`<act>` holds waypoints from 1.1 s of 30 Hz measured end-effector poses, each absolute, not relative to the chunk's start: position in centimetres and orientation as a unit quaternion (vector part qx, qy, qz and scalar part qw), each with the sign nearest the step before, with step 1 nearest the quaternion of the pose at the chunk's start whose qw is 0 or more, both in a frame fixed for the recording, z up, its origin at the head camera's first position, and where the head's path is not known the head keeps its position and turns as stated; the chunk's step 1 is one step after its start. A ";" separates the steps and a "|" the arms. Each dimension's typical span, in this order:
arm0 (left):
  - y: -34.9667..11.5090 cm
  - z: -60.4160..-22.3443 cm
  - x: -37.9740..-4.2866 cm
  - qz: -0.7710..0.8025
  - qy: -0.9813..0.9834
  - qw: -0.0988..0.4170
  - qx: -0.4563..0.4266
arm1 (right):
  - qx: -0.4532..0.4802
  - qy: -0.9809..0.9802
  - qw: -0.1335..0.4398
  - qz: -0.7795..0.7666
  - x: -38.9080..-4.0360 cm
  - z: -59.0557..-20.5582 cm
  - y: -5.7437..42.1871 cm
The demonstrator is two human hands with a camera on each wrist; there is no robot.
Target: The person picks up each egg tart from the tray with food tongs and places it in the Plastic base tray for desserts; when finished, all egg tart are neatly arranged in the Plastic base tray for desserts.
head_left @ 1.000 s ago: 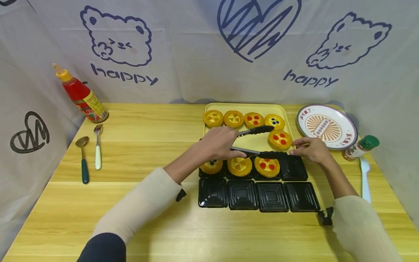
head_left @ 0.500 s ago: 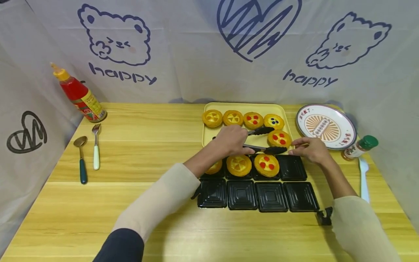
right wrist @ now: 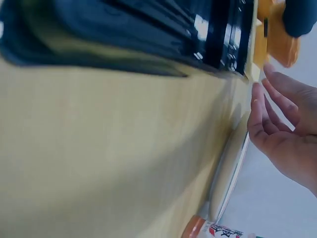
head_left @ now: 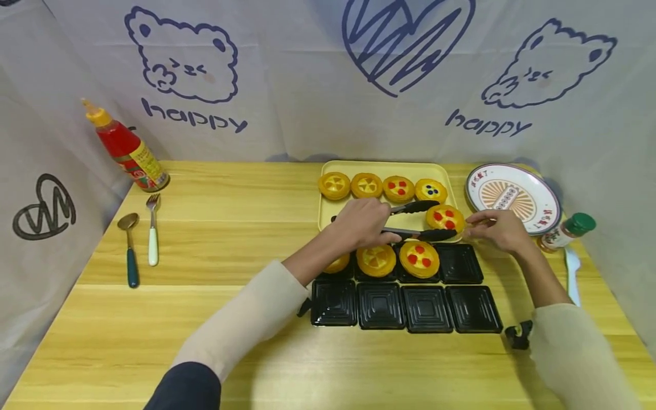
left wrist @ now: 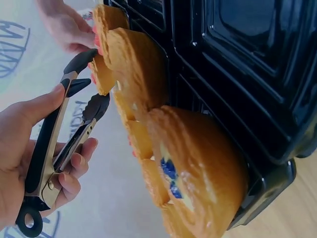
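Note:
My left hand grips a pair of tongs with black tips. Between the tips sits a tart with red toppings, over the right end of the pale yellow tray. My right hand is at the tart's right side, fingertips right at its edge and loosely bent. Four more tarts line the tray's back, one topped with blue dots. In front, black square trays hold several tarts, including a red-topped one and a blue-dotted one mostly hidden by my left arm in the head view.
Four black trays in the front row hold nothing. A patterned plate, a green-capped jar and a pale blue knife lie to the right. On the left are a sauce bottle, a spoon and a fork.
The tongs have moved right and closed around the red-topped tart, which has shifted slightly right and looks larger. My right hand has moved right along with it.

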State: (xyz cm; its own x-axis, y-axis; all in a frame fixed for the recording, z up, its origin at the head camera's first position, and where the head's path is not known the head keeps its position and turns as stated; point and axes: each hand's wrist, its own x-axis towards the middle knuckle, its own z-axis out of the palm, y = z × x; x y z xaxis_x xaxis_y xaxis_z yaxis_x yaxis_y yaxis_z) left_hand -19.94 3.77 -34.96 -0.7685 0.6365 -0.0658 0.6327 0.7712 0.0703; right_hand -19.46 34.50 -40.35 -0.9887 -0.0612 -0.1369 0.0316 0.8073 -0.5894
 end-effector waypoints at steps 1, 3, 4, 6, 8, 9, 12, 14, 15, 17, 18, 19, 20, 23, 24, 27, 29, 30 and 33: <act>3.7 -34.8 -19.7 0.023 0.938 0.044 0.342 | -0.009 0.950 0.068 -0.306 -19.6 -40.2 34.7; 3.7 -34.6 -19.1 0.023 0.933 0.046 0.355 | -0.013 0.952 0.060 -0.301 -20.1 -40.0 34.9; 3.7 -34.5 -18.8 0.024 0.931 0.048 0.362 | -0.014 0.952 0.058 -0.299 -20.4 -40.0 34.9; 3.8 -34.3 -18.1 0.022 0.924 0.050 0.377 | -0.018 0.954 0.062 -0.292 -21.0 -40.0 34.9; 3.9 -34.2 -17.5 0.019 0.920 0.050 0.389 | -0.020 0.955 0.075 -0.285 -21.5 -40.0 34.8; 4.0 -34.2 -17.3 0.017 0.918 0.051 0.393 | -0.022 0.956 0.085 -0.281 -21.8 -40.0 34.8; 4.5 -34.2 -16.6 0.007 0.913 0.052 0.404 | -0.026 0.954 0.113 -0.277 -22.3 -40.1 34.8; 4.8 -34.4 -16.4 0.001 0.909 0.052 0.413 | -0.026 0.953 0.123 -0.275 -22.4 -40.1 34.8; 5.0 -34.5 -16.3 -0.002 0.907 0.052 0.418 | -0.026 0.953 0.125 -0.274 -22.4 -40.1 34.8; 5.4 -34.8 -16.1 -0.009 0.903 0.050 0.426 | -0.025 0.953 0.123 -0.275 -22.5 -40.2 34.8; 5.6 -34.9 -16.0 -0.011 0.902 0.048 0.429 | -0.023 0.953 0.122 -0.276 -22.5 -40.2 34.8; 5.7 -35.0 -16.0 -0.014 0.901 0.047 0.430 | -0.022 0.953 0.121 -0.276 -22.5 -40.2 34.8; 5.8 -35.1 -16.0 -0.016 0.901 0.046 0.430 | -0.022 0.953 0.121 -0.277 -22.5 -40.2 34.7; 5.9 -35.2 -16.0 -0.020 0.904 0.047 0.425 | -0.027 0.953 0.118 -0.277 -22.6 -40.3 34.4; 5.9 -35.1 -16.0 -0.018 0.905 0.048 0.423 | -0.030 0.954 0.117 -0.275 -22.7 -40.3 34.4; 5.7 -34.9 -16.0 -0.015 0.907 0.054 0.417 | -0.038 0.957 0.112 -0.267 -22.8 -40.4 34.2; 5.4 -34.7 -16.0 -0.015 0.909 0.059 0.412 | -0.040 0.958 0.109 -0.261 -22.9 -40.4 34.2; 5.3 -34.6 -16.0 -0.017 0.910 0.063 0.410 | -0.041 0.959 0.108 -0.260 -22.9 -40.5 34.2; 4.3 -34.0 -15.8 -0.012 0.913 0.072 0.402 | -0.043 0.959 0.106 -0.258 -22.8 -40.6 34.2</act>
